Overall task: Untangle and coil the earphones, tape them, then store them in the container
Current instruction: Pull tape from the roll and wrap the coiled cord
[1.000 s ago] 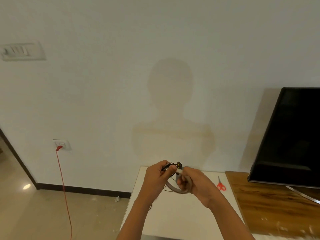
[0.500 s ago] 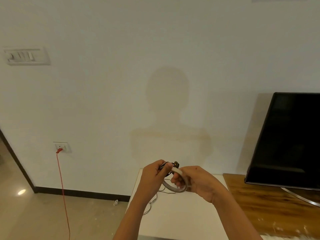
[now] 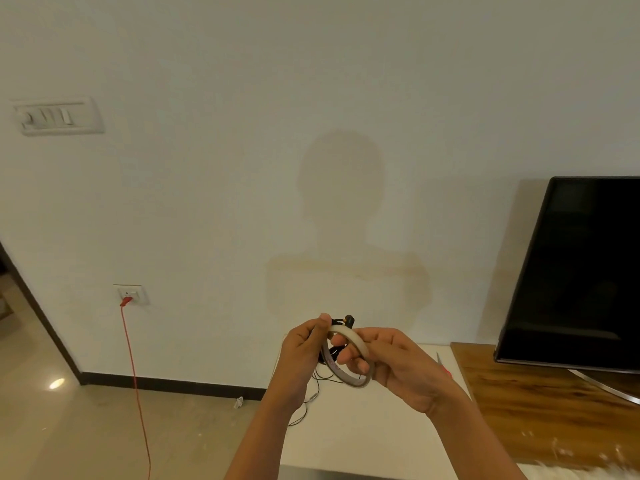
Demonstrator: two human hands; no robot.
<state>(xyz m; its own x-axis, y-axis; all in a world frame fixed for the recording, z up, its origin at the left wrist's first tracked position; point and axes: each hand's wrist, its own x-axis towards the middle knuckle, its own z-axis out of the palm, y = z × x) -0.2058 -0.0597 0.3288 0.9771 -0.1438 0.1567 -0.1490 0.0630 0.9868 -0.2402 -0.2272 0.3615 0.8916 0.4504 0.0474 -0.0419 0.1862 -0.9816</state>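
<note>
Holding the work up over the far end of the white table [image 3: 381,431], the person is gripping the tape roll [image 3: 348,334] in the right hand [image 3: 398,362]. Its fingers are curling through the ring while the thumb side is wrapping the outer rim. The left hand [image 3: 304,344] is pinching the black earphones [image 3: 348,320] at the roll's far-left edge, thumb on top, fingers curled beneath. Whether a tape end is also lying under that thumb is not showing.

Part of the bundle is bunching inside the ring, and a thin cable tail [image 3: 313,398] is drooping from it to the table, so the coil is probably not yet fully gathered. The cord is looking light, limp and springy. It is likely wanting to uncoil the moment the pinch is eased, so the grip is best kept across all the loops at one spot. The small end piece sticking up beyond the thumb is looking like the fragile part and is better left free of strain.

The roll is looking stiff and light, easy to turn by its rim. Scissors [image 3: 440,360] are lying just behind the right hand. No container is showing.
</note>
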